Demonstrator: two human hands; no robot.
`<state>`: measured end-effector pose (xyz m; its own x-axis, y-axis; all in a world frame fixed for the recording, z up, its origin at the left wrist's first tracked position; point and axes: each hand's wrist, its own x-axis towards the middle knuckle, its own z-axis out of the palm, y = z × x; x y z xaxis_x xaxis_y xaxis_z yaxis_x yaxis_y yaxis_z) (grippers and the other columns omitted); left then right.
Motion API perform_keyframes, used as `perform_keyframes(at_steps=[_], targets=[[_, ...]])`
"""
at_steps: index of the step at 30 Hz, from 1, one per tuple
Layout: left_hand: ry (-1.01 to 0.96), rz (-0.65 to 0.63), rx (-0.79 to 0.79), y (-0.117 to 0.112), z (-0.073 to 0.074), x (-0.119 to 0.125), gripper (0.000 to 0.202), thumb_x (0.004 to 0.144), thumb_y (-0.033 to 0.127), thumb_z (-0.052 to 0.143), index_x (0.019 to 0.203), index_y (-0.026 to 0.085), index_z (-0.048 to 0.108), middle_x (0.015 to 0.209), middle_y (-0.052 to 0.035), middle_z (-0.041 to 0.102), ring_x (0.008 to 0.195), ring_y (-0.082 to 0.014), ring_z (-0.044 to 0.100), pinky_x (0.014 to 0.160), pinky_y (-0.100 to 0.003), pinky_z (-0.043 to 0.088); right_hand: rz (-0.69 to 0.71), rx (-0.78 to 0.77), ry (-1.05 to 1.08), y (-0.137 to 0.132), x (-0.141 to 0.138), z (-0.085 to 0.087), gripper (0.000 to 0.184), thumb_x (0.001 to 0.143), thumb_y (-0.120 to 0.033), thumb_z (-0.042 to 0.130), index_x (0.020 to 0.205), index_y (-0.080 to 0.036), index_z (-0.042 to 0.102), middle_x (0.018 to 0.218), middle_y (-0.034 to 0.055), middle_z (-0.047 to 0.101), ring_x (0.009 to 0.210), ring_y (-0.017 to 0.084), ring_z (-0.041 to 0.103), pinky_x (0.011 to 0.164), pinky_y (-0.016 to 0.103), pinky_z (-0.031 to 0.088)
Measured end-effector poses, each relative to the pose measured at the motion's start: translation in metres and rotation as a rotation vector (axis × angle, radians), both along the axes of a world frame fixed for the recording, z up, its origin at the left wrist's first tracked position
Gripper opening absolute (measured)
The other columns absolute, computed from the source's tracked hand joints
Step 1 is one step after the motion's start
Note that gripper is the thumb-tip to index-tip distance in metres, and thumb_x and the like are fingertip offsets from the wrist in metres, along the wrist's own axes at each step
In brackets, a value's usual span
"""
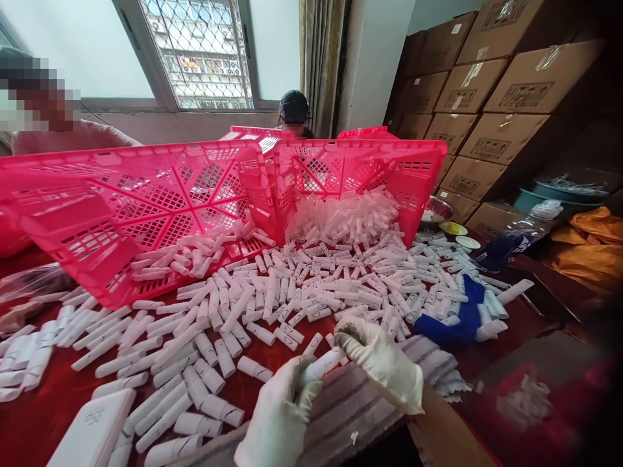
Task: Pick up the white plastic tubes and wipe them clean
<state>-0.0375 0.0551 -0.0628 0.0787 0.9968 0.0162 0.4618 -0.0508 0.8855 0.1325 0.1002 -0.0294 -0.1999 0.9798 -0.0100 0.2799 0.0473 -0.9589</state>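
Note:
Both my hands wear white cloth gloves. My left hand (pixel 280 415) and my right hand (pixel 382 366) together pinch one white tube (pixel 322 365) by its two ends, low in the middle of the view, above a striped cloth (pixel 350 402). Many more white tubes (pixel 292 292) lie scattered over the red table (pixel 43 415). Two pink plastic crates (pixel 146 201) lie tipped on their sides behind them, spilling tubes.
A blue glove (pixel 460 321) lies among the tubes at right. A white flat box (pixel 92 428) sits at lower left. Stacked cardboard boxes (pixel 496 91) fill the right wall. Two people sit behind the crates. Small bowls (pixel 452 228) and a bottle (pixel 516 237) stand at right.

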Motion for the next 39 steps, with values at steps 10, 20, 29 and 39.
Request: perform_keyframes(at_steps=[10,20,29,39], targets=[[-0.034,0.079,-0.019,-0.004,0.01,0.013,0.026,0.082,0.037,0.055,0.099,0.021,0.065,0.093,-0.0045,0.073,0.081,-0.0198,0.067,0.076,-0.028,0.054,-0.159,0.033,0.249,-0.023,-0.007,-0.005,0.03,0.086,-0.05,0.05,0.103,-0.027,0.057,0.094,0.0042,0.061,0.088,0.021,0.057,0.084,0.033,0.045],[-0.194,0.072,0.038,-0.008,0.009,0.006,0.032,0.079,0.043,0.058,0.098,0.018,0.065,0.082,-0.0058,0.067,0.073,-0.0173,0.062,0.072,-0.028,0.05,-0.091,0.015,0.354,-0.014,0.001,-0.001,0.021,0.072,-0.041,0.072,0.076,-0.021,0.065,0.071,-0.0009,0.059,0.068,0.015,0.054,0.063,0.025,0.046],[-0.376,0.01,-0.197,-0.009,0.024,0.009,0.041,0.072,0.055,0.062,0.088,0.017,0.067,0.073,-0.0039,0.064,0.066,-0.0142,0.056,0.063,-0.022,0.046,-0.014,0.059,0.353,-0.01,0.006,-0.001,0.03,0.07,-0.048,0.071,0.072,-0.019,0.062,0.064,-0.0019,0.052,0.056,0.01,0.044,0.051,0.023,0.04],[-0.138,0.054,-0.04,-0.005,0.024,0.023,0.037,0.08,0.045,0.056,0.104,0.019,0.066,0.099,-0.0067,0.071,0.09,-0.0206,0.066,0.082,-0.025,0.049,0.069,0.157,0.303,-0.02,-0.001,0.004,0.024,0.085,-0.046,0.056,0.082,-0.023,0.062,0.087,0.0015,0.057,0.083,0.016,0.054,0.078,0.026,0.045]])
